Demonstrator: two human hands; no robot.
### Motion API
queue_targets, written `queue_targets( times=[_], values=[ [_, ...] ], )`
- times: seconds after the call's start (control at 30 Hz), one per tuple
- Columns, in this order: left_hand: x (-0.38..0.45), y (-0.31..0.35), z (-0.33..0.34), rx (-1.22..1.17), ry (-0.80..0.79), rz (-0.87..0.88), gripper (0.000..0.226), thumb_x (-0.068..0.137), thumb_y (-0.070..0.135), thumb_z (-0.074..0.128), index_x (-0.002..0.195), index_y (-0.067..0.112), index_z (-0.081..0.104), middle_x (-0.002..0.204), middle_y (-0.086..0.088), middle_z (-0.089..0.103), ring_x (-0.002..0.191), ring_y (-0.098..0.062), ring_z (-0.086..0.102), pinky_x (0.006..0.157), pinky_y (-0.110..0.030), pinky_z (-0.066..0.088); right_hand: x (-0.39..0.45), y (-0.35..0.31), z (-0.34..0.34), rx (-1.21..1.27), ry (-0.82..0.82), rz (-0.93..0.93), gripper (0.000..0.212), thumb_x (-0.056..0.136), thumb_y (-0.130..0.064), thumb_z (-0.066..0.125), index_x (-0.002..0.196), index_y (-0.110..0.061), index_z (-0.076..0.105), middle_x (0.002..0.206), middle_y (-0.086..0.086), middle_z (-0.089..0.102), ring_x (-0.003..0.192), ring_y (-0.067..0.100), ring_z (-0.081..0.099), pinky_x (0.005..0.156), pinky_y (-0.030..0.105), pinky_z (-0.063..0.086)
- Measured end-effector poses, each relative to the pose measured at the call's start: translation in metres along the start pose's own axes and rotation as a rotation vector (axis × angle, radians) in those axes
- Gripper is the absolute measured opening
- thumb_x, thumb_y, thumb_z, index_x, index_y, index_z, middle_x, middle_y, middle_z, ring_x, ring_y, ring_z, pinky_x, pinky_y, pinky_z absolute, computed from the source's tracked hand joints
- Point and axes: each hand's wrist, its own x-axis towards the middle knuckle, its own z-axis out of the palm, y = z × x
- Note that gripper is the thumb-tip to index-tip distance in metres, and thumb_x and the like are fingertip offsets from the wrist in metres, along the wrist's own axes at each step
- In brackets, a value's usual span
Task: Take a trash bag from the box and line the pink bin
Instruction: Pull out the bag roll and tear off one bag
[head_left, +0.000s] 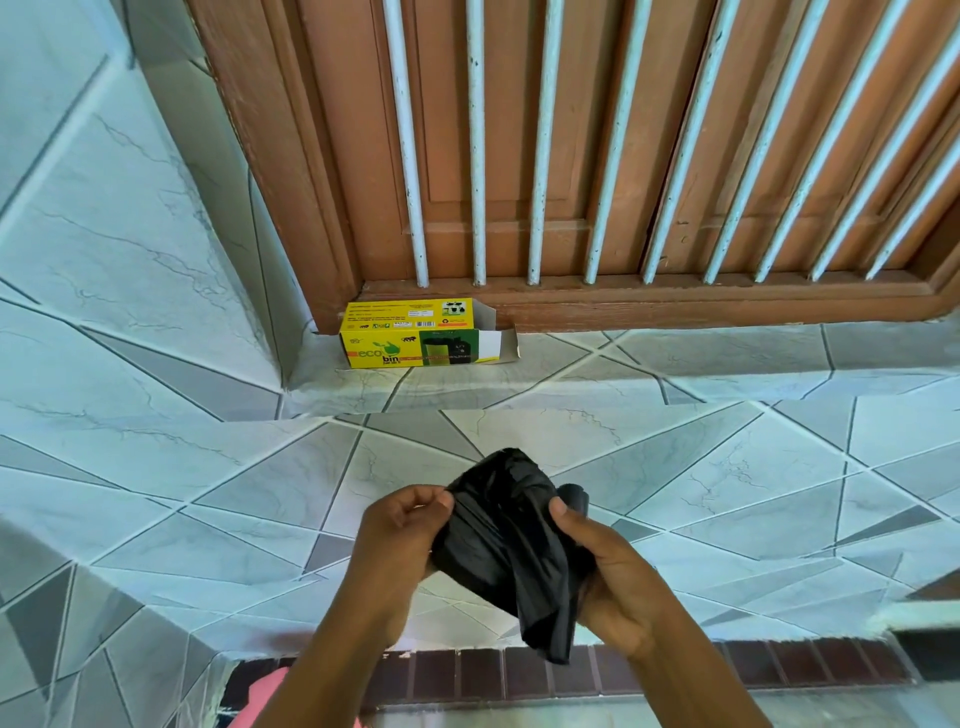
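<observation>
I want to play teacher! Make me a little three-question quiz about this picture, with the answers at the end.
1. True or false: the black trash bag is already spread out flat on the tiles.
2. Which hand is touching the bag? A) only the left hand B) only the right hand C) both hands
3. Fill in: the yellow box lies on the tiled ledge with its ____ end open.

Key
1. False: it is bunched up and held above the tiles.
2. C: each hand grips one side of it.
3. Right: the flaps there stand open.
</observation>
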Motion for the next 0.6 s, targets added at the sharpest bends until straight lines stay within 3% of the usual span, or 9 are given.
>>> queue_targets(
  times=[0.13,0.2,0.27,0.37,0.47,0.6],
  values=[
    [0.004,-0.002,-0.007,0.064,0.033,-0.040,0.016,0.093,0.015,0.051,0.092,0.012,0.066,0.094,-0.013,0.071,0.087,-0.028,0.066,0.075,-0.034,0.056,-0.001,-0.001,-0.005,0.044,0.005,0.031,0.055,0.055,-0.018,0.087,0.103,0.003,0.070,0.108,0.022,0.069,0.089,0.031,0.070,0.076,0.037,0.058],
    [0.004,-0.003,-0.006,0.131,0.010,-0.045,0.015,0.093,0.016,0.051,0.090,0.019,0.065,0.099,-0.011,0.070,0.089,-0.025,0.066,0.074,-0.032,0.056,-0.002,-0.002,-0.005,-0.003,0.057,0.017,0.038,0.069,-0.015,0.079,0.101,0.004,0.069,0.104,0.023,0.070,0.086,0.032,0.070,0.074,0.036,0.058],
    [0.000,-0.002,-0.003,0.136,-0.071,-0.073,0.013,0.093,0.026,0.052,0.091,0.021,0.064,0.098,-0.007,0.070,0.088,-0.021,0.067,0.069,-0.027,0.055,-0.003,-0.002,-0.003,-0.068,0.104,-0.028,0.034,0.068,-0.012,0.072,0.097,0.004,0.067,0.096,0.023,0.071,0.080,0.031,0.070,0.070,0.034,0.058],
    [-0.003,-0.001,0.004,0.157,-0.226,-0.166,0.041,0.082,0.053,0.048,0.099,0.019,0.065,0.097,-0.007,0.072,0.088,-0.022,0.069,0.071,-0.028,0.056,-0.005,0.000,0.002,-0.268,0.162,-0.134,0.022,0.074,-0.010,0.071,0.093,0.001,0.066,0.086,0.018,0.074,0.077,0.030,0.072,0.067,0.034,0.057],
    [-0.003,-0.003,0.011,0.187,-0.299,-0.237,0.062,0.064,0.066,0.050,0.101,0.019,0.065,0.101,-0.008,0.071,0.090,-0.025,0.070,0.077,-0.033,0.058,-0.007,0.004,0.008,-0.483,0.197,-0.212,0.026,0.077,-0.022,0.073,0.096,-0.005,0.066,0.092,0.015,0.074,0.084,0.029,0.072,0.079,0.040,0.057],
    [-0.002,-0.011,0.016,0.198,-0.367,-0.239,0.064,0.064,0.069,0.055,0.104,0.019,0.067,0.104,-0.003,0.071,0.093,-0.024,0.069,0.085,-0.039,0.057,-0.011,0.004,0.014,-0.568,0.145,-0.236,0.030,0.078,-0.037,0.069,0.096,-0.013,0.068,0.092,0.009,0.075,0.087,0.025,0.072,0.082,0.040,0.057]
  ],
)
